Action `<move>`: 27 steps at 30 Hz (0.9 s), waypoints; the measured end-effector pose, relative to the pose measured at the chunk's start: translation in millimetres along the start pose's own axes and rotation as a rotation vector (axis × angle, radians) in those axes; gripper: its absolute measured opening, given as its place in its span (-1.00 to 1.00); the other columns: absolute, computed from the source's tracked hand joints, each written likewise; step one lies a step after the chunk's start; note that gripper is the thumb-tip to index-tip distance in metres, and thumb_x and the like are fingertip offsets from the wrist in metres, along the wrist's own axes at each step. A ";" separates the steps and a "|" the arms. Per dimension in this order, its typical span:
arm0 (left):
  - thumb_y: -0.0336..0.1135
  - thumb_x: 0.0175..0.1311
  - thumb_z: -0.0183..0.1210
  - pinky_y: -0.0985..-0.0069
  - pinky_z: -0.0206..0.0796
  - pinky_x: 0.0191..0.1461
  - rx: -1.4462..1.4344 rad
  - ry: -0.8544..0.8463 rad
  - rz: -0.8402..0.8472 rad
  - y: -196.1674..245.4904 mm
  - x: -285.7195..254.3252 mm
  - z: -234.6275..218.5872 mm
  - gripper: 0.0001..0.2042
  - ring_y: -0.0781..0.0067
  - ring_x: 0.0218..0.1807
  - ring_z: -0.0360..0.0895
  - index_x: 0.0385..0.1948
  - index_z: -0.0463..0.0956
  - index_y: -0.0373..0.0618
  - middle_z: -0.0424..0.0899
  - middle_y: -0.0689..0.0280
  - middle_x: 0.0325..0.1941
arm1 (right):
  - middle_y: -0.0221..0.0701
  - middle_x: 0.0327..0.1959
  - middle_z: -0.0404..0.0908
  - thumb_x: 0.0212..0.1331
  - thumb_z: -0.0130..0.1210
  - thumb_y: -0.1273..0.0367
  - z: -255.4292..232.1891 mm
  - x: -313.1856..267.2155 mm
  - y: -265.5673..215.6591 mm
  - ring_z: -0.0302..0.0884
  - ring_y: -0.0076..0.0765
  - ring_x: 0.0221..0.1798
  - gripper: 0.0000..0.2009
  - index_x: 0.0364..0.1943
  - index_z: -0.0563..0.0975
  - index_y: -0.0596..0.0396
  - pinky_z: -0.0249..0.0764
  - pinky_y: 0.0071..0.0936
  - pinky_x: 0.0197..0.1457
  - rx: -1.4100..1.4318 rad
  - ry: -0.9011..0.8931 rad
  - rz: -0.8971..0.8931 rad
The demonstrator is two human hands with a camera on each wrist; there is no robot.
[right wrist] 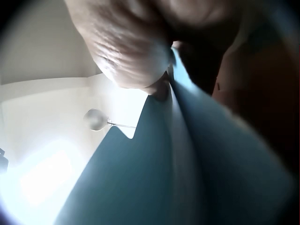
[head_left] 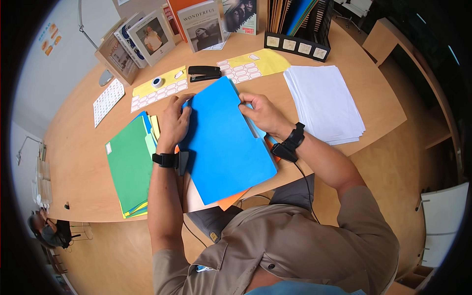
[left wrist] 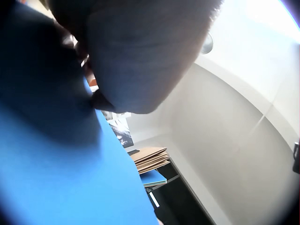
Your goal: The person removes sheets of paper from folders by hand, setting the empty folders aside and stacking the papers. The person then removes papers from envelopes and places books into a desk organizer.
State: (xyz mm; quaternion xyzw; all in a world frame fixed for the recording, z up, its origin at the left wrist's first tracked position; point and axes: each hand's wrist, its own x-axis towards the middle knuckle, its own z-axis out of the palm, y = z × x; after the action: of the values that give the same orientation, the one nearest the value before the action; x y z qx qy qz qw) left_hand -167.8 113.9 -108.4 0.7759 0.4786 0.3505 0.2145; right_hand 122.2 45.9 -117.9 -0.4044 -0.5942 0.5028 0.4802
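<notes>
A bright blue file folder (head_left: 223, 142) is held tilted over the near edge of the desk. My left hand (head_left: 175, 120) grips its left edge near the top, fingers bent at the border; the left wrist view shows that hand (left wrist: 140, 56) dark and close at the folder's edge (left wrist: 61, 178). On the opposite side, my right hand (head_left: 263, 113) pinches the tabbed edge. In the right wrist view, white paper (right wrist: 180, 154) shows between the folder's two flaps (right wrist: 136, 173), under the right hand (right wrist: 126, 51). An orange folder (head_left: 231, 200) peeks out beneath the blue one.
Green and yellow folders (head_left: 129, 164) are stacked at the left. White paper (head_left: 324, 101) lies at the right. Behind are a black stapler (head_left: 204, 73), yellow label sheets (head_left: 253, 65), a small round container (head_left: 157, 82), standing books (head_left: 152, 37) and a black file organizer (head_left: 297, 46).
</notes>
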 end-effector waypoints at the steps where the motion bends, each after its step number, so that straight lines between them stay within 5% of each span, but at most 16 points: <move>1: -0.43 0.43 0.12 0.34 0.46 -0.05 -0.003 -0.006 0.036 2.6 -1.3 0.4 -0.64 0.30 -0.25 0.52 0.23 0.65 -0.07 0.58 0.16 -0.13 | -0.50 -0.15 0.71 0.57 0.11 0.42 -2.7 3.3 5.8 0.54 -0.67 -0.09 -0.85 -0.05 0.66 0.21 0.51 -0.55 0.05 0.000 0.000 0.000; 6: -0.47 0.38 0.16 0.33 0.46 -0.07 -0.029 -0.026 0.077 24.7 -4.3 -3.9 -0.52 0.30 -0.27 0.49 0.36 0.59 0.00 0.53 0.16 -0.01 | -0.56 -0.23 0.61 0.64 0.04 0.40 -6.6 12.0 18.9 0.46 -0.70 -0.17 -0.86 -0.09 0.56 0.18 0.46 -0.61 -0.02 0.070 0.113 -0.160; 9: -0.51 0.38 0.14 0.37 0.43 0.08 -0.026 -0.116 -0.052 38.8 -4.9 -9.7 -0.47 0.27 -0.08 0.49 0.41 0.53 0.02 0.53 0.16 0.15 | -0.55 -0.23 0.62 0.65 0.05 0.39 -4.8 12.2 23.6 0.45 -0.70 -0.18 -0.85 -0.08 0.57 0.17 0.45 -0.62 -0.05 0.037 0.151 -0.178; 14: -0.53 0.29 0.19 0.33 0.44 0.28 -0.093 -0.025 0.028 38.7 -4.1 -6.6 -0.51 0.11 0.18 0.58 0.29 0.59 0.01 0.50 0.13 0.15 | -0.61 -0.25 0.59 0.65 0.06 0.36 -8.8 12.4 23.7 0.43 -0.75 -0.17 -0.85 -0.10 0.58 0.13 0.44 -0.64 -0.04 0.042 0.138 -0.136; 21: -0.56 0.18 0.17 0.25 0.37 0.40 -0.064 -0.080 0.047 21.7 -1.1 -0.2 -0.52 0.10 0.21 0.56 0.21 0.58 -0.10 0.50 0.15 0.15 | -0.69 -0.31 0.47 0.66 0.09 0.28 -8.4 6.6 7.4 0.29 -0.77 -0.21 -0.76 -0.22 0.58 0.10 0.31 -0.67 -0.10 -0.052 0.137 -0.165; 27: -0.58 0.21 0.14 0.51 0.41 0.12 -0.296 -0.086 -0.004 11.1 0.9 0.6 -0.70 0.49 0.00 0.50 0.00 0.56 -0.22 0.56 0.35 0.00 | -0.73 -0.36 0.36 0.65 0.10 0.28 -7.3 3.4 1.4 0.20 -0.77 -0.25 -0.75 -0.25 0.58 0.09 0.23 -0.65 -0.16 -0.023 0.140 -0.157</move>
State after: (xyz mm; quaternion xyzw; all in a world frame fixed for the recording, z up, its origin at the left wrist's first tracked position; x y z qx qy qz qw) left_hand -160.5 109.7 -101.1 0.7490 0.4139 0.3833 0.3475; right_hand 128.6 50.9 -118.5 -0.3962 -0.5946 0.4274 0.5539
